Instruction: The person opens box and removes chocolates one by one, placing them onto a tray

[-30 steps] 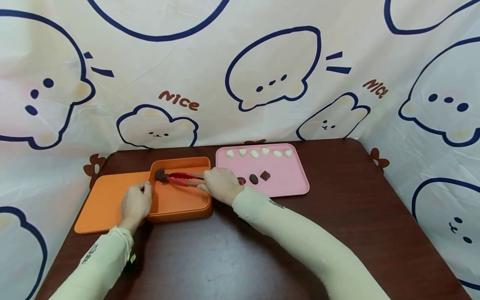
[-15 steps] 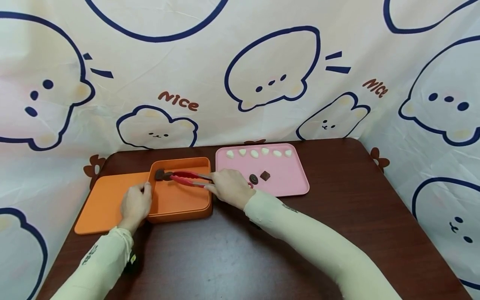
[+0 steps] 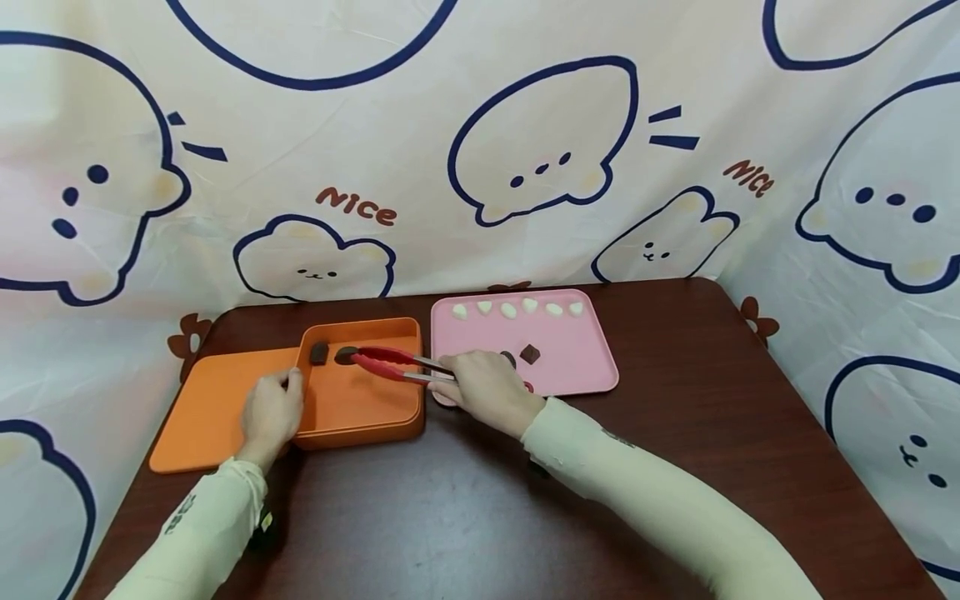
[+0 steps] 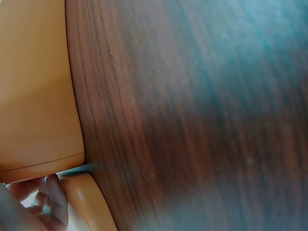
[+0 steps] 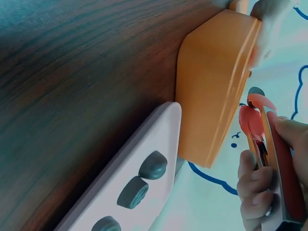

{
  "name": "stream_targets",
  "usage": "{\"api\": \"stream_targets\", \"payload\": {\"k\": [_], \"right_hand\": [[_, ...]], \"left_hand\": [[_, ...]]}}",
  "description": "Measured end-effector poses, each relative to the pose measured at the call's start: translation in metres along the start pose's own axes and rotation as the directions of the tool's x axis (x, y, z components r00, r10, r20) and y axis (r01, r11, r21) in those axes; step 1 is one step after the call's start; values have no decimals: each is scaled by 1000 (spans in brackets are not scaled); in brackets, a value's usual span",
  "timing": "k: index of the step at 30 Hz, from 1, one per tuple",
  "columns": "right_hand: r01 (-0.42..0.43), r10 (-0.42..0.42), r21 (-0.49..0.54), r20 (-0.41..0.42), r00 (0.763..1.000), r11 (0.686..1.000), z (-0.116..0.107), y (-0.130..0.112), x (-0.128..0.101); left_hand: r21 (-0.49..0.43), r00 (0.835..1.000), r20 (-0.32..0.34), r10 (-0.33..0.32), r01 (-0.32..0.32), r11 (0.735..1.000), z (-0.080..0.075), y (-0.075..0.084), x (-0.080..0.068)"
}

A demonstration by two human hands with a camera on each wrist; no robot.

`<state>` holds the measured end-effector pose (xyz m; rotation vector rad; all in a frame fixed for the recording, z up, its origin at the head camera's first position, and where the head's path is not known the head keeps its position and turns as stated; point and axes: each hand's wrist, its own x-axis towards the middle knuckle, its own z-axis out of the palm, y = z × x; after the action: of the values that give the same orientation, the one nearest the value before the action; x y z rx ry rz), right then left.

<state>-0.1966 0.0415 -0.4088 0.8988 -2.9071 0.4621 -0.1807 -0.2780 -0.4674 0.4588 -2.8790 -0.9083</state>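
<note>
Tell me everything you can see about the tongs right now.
The tongs have red tips and plain metal arms. The right hand grips them at the handle end, over the near-left corner of the pink tray. They lie nearly level, reaching left over the orange box. The tips sit at a dark chocolate in the box; whether they pinch it cannot be told.
</note>
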Motion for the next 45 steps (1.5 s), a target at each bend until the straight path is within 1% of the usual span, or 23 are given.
{"api": "stream_targets", "payload": {"k": [7, 11, 16, 23, 31, 38, 45], "right_hand": [[-16, 18, 48, -49, 999, 999, -6, 15, -17], [-21, 23, 26, -71, 997, 999, -5, 23, -30], [-44, 45, 7, -90, 995, 999, -5, 33, -42], [-87, 89, 20, -133, 987, 996, -11, 43, -59], [-102, 101, 3, -186, 977, 995, -19, 58, -74], [-108, 109, 13, -193, 975, 994, -26, 71, -85], [-150, 154, 34, -186, 970, 988, -25, 85, -98]], "left_hand": [[1, 1000, 10, -10, 10, 1000, -1, 4, -1], [-7, 1000, 18, -14, 14, 1000, 0, 3, -2], [-11, 1000, 10, -16, 16, 1000, 0, 1, -2], [1, 1000, -5, -13, 13, 1000, -1, -2, -4], [17, 1000, 11, -11, 11, 1000, 2, 0, -3], [4, 1000, 9, -14, 14, 1000, 2, 0, -4], [-7, 1000, 9, -17, 17, 1000, 0, 0, -6]]}}
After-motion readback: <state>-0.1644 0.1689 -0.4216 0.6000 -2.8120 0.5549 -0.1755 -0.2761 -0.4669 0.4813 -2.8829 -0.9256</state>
